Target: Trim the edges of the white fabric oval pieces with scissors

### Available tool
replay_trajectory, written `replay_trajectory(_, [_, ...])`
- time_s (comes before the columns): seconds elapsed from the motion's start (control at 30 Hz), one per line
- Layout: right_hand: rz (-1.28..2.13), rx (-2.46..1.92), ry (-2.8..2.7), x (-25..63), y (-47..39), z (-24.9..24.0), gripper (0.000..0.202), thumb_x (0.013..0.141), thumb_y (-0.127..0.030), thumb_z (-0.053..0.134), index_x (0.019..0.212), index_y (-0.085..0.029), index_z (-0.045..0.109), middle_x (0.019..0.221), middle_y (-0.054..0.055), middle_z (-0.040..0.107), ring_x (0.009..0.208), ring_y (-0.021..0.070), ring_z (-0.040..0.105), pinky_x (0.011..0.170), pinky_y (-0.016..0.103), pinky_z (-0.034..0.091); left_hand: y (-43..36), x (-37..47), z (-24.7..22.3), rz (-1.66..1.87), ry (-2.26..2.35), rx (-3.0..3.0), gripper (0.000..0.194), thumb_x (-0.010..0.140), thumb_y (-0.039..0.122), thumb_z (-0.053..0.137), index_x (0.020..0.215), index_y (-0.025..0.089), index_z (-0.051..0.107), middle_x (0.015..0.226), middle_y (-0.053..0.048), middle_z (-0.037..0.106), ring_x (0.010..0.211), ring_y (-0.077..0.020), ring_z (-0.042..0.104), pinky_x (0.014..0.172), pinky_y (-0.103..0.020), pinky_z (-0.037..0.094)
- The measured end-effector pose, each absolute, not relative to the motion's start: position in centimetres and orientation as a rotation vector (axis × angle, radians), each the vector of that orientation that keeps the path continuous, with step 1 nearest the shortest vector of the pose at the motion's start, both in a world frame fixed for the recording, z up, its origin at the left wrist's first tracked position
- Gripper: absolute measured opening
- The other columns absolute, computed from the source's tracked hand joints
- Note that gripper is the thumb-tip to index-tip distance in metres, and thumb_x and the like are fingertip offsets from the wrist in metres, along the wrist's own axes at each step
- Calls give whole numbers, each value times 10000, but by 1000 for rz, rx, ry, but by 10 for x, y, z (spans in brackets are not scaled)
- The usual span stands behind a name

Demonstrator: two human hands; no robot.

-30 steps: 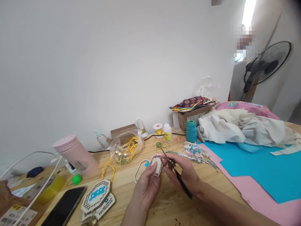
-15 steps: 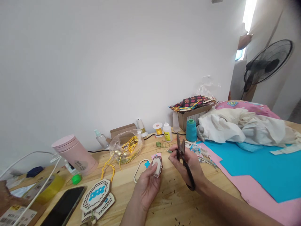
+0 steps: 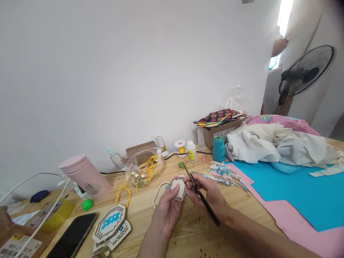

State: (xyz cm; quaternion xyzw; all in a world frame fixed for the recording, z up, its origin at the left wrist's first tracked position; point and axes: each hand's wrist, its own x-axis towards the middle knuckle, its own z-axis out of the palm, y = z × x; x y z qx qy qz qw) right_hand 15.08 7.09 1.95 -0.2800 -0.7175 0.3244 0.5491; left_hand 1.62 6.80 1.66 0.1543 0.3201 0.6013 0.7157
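My left hand (image 3: pixel 168 211) holds a small oval padded piece (image 3: pixel 178 187), white with a patterned fabric edge, above the wooden table (image 3: pixel 188 229). My right hand (image 3: pixel 212 199) grips black scissors (image 3: pixel 200 195), their blades pointing up and left at the piece's right edge. A white oval frame with a blue bit inside (image 3: pixel 160 191) lies on the table just behind my left hand. Small dark clippings are scattered on the wood under my hands.
A pink tumbler (image 3: pixel 86 177), phone (image 3: pixel 72 236), lattice ornaments (image 3: pixel 110 224) and a bag of gold bells with yellow cord (image 3: pixel 143 168) sit to the left. Thread spools, glue bottle (image 3: pixel 191 150), teal spool (image 3: pixel 218 149), box (image 3: pixel 220 130), cloth (image 3: pixel 276 145), blue and pink sheets (image 3: pixel 301 195), a fan (image 3: pixel 303 77) lie right.
My right hand, which had swung the scissors away with blades up half a second ago, has brought them back down against the right edge of the padded piece.
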Motion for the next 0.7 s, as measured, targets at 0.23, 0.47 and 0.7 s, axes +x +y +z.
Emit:
replay_trajectory(0.23, [649,-855,-1408,154,75,26,107,725,-166,490,827,-188,514,628,-27,506,542,97,478,527,210,415,66,14,22,1404,768,498,222,677,1,572,876,101,577,839,-89,683,691,-134,641,604,-197,531])
replay_trajectory(0.47, [1106,-841,-1383,148,80,20,207,656,-204,567,847,-176,492,600,-47,502,513,92,476,486,203,401,62,14,32,1543,1074,781,394,558,100,719,902,152,533,730,-13,672,600,-124,612,522,-220,517])
replay_trajectory(0.7, [988,-926,-1477,149,82,15,160,703,-224,530,851,-176,494,611,-46,477,525,98,453,490,207,372,57,24,25,1359,936,786,265,637,165,668,892,126,603,883,-78,679,791,-172,617,694,-276,509])
